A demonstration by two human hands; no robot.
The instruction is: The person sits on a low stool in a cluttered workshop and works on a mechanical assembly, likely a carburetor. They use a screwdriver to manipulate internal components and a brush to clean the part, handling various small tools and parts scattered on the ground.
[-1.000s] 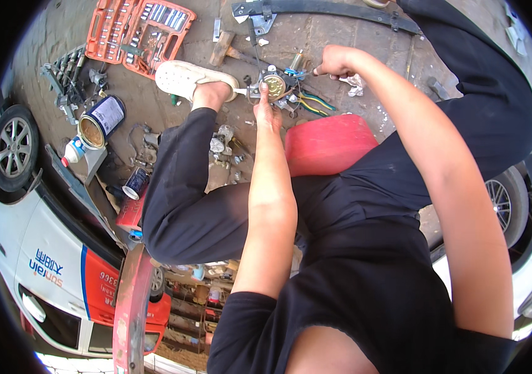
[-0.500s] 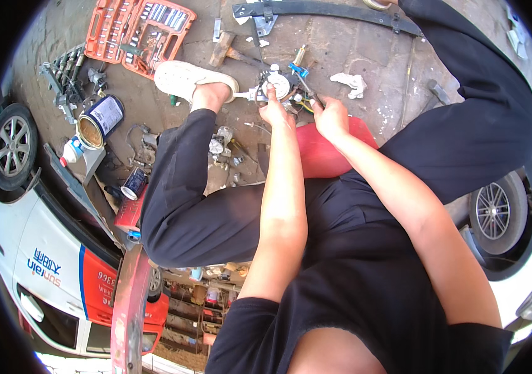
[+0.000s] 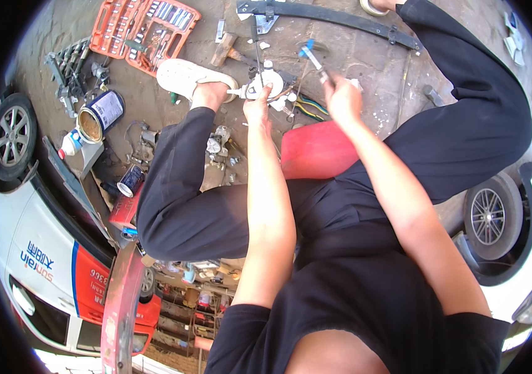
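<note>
Pinning the small metal part (image 3: 265, 82) down beside the red stool (image 3: 319, 149), the left hand (image 3: 257, 107) steadies it while the right hand (image 3: 341, 96) stays clamped on a blue-handled tool (image 3: 313, 57).

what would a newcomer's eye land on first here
Probably the open orange socket set case at the top left of the concrete floor, and the red plastic seat under the seated person. Between their feet, the left hand presses on a small round white and metal mechanism, while the right hand grips a blue-handled tool just to its right.
</note>
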